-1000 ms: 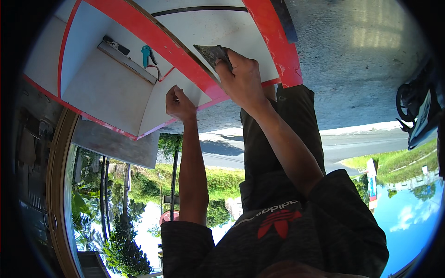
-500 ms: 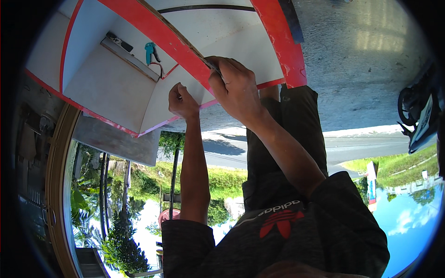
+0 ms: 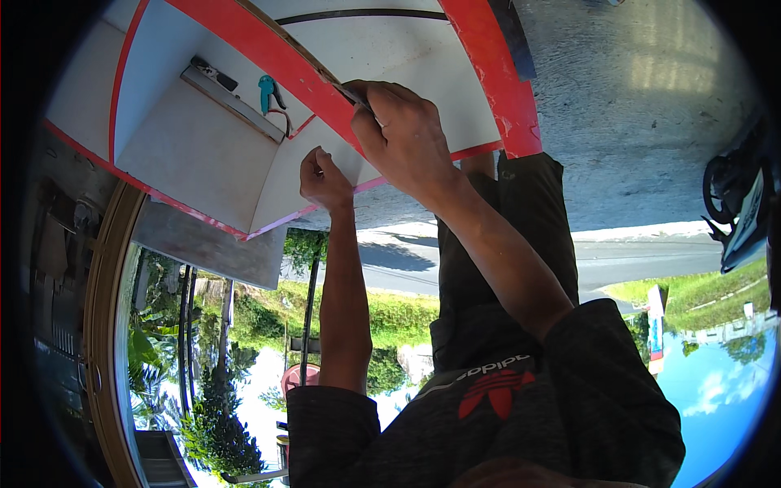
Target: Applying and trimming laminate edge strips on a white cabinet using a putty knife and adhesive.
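My right hand [image 3: 403,138] is closed at the top edge of a long red board [image 3: 281,61], part of a white cabinet with red trim. Between its thumb and fingers shows a thin, dark, flat piece [image 3: 350,93], lying along the board's bare brown edge. The fingers hide most of it, so its kind is unclear. My left hand [image 3: 325,180] is curled, thumb against fingers, in front of the cabinet's white inner panel [image 3: 281,175]. Whatever it may hold is hidden.
Inside the cabinet lie a teal-handled hand tool [image 3: 266,93], a black-handled tool [image 3: 213,73] and a long narrow strip [image 3: 232,104]. Another red-faced board [image 3: 504,81] stands to the right. A parked motorbike [image 3: 736,195] is at far right, on the concrete floor [image 3: 634,163].
My right hand has slid slightly left and up along the red board's edge, the thin dark piece moving with it. My left hand stays curled in nearly the same place.
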Demonstrator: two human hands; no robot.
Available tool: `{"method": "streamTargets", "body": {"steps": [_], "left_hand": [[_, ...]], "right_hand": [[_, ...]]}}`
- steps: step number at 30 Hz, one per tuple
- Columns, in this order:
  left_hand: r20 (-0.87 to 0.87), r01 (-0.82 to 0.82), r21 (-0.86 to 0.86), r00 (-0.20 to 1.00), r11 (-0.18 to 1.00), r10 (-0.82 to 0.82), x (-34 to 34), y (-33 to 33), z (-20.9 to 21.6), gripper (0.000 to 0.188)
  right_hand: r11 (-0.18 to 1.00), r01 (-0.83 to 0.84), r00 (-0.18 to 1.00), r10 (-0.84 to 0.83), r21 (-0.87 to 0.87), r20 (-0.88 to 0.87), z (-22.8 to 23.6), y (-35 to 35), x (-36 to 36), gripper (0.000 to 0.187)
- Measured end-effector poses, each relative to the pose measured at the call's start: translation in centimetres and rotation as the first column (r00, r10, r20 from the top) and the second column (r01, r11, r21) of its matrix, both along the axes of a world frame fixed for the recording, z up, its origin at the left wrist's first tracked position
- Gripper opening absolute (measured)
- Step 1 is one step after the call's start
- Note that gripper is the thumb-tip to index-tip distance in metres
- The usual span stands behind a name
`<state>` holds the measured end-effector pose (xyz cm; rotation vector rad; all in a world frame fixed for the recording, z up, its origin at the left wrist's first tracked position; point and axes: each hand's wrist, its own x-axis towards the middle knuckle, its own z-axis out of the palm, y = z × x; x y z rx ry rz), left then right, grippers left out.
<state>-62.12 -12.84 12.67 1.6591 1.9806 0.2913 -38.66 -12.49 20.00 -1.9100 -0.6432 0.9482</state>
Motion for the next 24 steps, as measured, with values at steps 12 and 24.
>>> {"method": "streamTargets", "body": {"steps": [12, 24], "left_hand": [[0.0, -0.005, -0.01, 1.0, 1.0, 0.005, -0.2, -0.1, 0.0, 0.019], [-0.005, -0.014, -0.022, 1.0, 1.0, 0.014, -0.1, 0.2, 0.3, 0.019]], "right_hand": [[0.999, -0.001, 0.998, -0.001, 0.046, 0.056, 0.0, 1.8, -0.9, 0.018], [0.998, 0.025, 0.993, -0.031, 0.049, 0.118, -0.2, 2.1, 0.1, 0.019]]}}
